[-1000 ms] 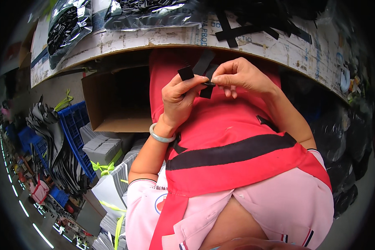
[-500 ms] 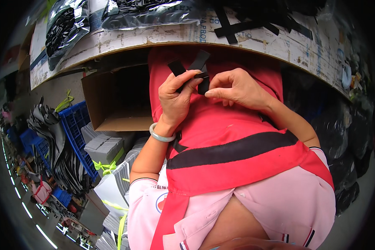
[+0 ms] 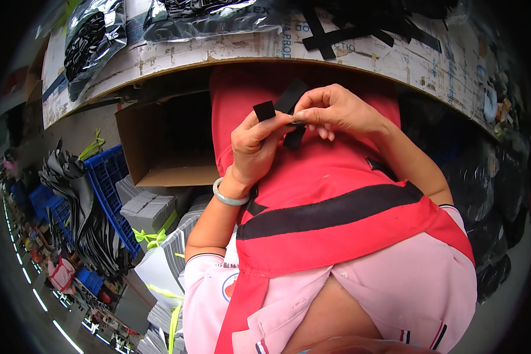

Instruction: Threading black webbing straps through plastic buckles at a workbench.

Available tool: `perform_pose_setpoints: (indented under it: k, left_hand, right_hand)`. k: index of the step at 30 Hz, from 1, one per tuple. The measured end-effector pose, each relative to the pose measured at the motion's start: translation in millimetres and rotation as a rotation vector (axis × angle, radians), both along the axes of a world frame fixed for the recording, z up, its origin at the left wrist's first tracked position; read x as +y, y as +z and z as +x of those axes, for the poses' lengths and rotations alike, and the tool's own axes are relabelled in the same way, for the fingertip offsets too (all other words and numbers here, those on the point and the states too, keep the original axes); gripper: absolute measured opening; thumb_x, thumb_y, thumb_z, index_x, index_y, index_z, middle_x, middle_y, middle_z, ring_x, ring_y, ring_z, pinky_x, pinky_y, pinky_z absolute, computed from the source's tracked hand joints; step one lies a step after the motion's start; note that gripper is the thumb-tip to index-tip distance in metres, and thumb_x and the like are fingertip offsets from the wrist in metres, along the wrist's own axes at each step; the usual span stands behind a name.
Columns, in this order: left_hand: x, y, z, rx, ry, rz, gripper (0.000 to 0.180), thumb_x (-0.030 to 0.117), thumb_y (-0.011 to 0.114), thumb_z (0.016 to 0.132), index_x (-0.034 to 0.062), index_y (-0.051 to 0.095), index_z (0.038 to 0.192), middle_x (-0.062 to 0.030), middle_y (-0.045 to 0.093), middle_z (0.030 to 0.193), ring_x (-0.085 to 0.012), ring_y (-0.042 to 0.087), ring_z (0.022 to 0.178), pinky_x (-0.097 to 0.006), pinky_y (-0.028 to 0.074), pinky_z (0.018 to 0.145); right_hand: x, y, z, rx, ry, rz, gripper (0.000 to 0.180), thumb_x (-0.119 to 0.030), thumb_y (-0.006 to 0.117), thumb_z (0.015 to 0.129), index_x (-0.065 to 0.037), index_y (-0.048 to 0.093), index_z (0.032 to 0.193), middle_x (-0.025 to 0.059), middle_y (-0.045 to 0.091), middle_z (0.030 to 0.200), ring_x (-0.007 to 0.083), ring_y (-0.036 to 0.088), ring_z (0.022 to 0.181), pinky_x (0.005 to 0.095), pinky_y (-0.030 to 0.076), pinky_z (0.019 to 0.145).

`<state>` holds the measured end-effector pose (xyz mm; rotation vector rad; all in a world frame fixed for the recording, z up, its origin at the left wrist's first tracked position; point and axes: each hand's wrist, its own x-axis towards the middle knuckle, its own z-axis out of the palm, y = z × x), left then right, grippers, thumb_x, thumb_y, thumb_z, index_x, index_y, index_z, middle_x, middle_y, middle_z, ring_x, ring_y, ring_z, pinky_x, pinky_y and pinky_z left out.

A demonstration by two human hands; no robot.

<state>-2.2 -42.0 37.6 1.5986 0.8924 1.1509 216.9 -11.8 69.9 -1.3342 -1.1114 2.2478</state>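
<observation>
Worktable [image 3: 395, 56] runs across the top, 10 to 2 o'clock: worn, scuffed board w/ shiny plastic bags of black parts [image 3: 91, 41] at 11 and loose black strips [image 3: 342, 32] at 1. Under its edge, open cardboard box [image 3: 159, 147] at 9; blue crate [image 3: 109, 189] and bundled stacks [image 3: 150, 212] at 8, so the room looks like a crowded workshop floor. Red apron [image 3: 336, 194] w/ black band covers the lap, center.

Left hand [image 3: 256, 144] just left of center, pale bangle on wrist; fingers curled shut, pinching one end of a small black strap piece [image 3: 283, 106]. Right hand [image 3: 336, 109] at 12–1, thumb and forefinger closed tight on the same piece, other fingers loosely bent. Piece sits between both hands, above the apron, off the table.

Judged: strap is light, thin, soft, prob. flexes and folds easily; not fragile, not slippery. Best held by pinching near the ends, flat faces betw. fingertips.
</observation>
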Motion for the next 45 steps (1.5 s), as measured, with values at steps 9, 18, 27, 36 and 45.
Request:
perform_pose_setpoints:
  k: [9,18,27,36,45]
  left_hand:
    - [4,-5,6,-0.067,0.150,-0.105,0.025,-0.009,0.070,0.080,0.0018,0.071,0.103,-0.0072,0.065,0.085,-0.0110,0.061,0.067,-0.022,0.048,0.058]
    - [2,-2,1,0.030,0.120,-0.318,0.021,-0.003,0.074,0.080,0.0035,0.073,0.100,-0.0022,0.061,0.075,-0.0069,0.055,0.064,-0.021,0.043,0.055]
    - [6,-6,-5,0.014,0.081,-0.297,0.021,-0.002,0.072,0.083,0.0027,0.072,0.104,-0.0031,0.060,0.079,-0.0087,0.061,0.065,-0.020,0.047,0.058]
    - [5,-12,-7,-0.024,0.053,-0.188,0.025,-0.010,0.068,0.081,0.0019,0.071,0.102,-0.0059,0.062,0.084,-0.0117,0.062,0.072,-0.023,0.050,0.060]
    - [0,5,-12,0.023,-0.086,-0.013,0.029,-0.015,0.065,0.079,0.0011,0.069,0.102,-0.0098,0.064,0.092,-0.0184,0.066,0.079,-0.026,0.054,0.067]
  right_hand:
    - [-25,3,-23,-0.079,-0.102,0.163,0.028,-0.026,0.069,0.090,-0.002,0.066,0.076,0.0021,0.061,0.065,0.0068,0.057,0.052,0.0213,0.045,0.045]
    - [-9,3,-15,-0.145,0.070,0.053,0.029,-0.028,0.071,0.087,-0.003,0.064,0.073,0.0017,0.061,0.061,0.0056,0.055,0.048,0.0195,0.044,0.043]
    - [-13,-8,-17,-0.047,-0.183,0.030,0.028,-0.030,0.071,0.089,-0.006,0.064,0.077,-0.0013,0.058,0.061,0.0042,0.054,0.049,0.0173,0.043,0.043]
    - [-13,-16,-17,0.129,-0.301,0.073,0.024,-0.025,0.063,0.095,-0.002,0.064,0.092,0.0017,0.062,0.075,0.0070,0.060,0.059,0.0190,0.050,0.049]
    - [-7,-10,-7,0.029,-0.045,0.257,0.019,-0.018,0.064,0.094,0.000,0.065,0.095,0.0011,0.064,0.079,0.0054,0.059,0.069,0.0209,0.050,0.060]
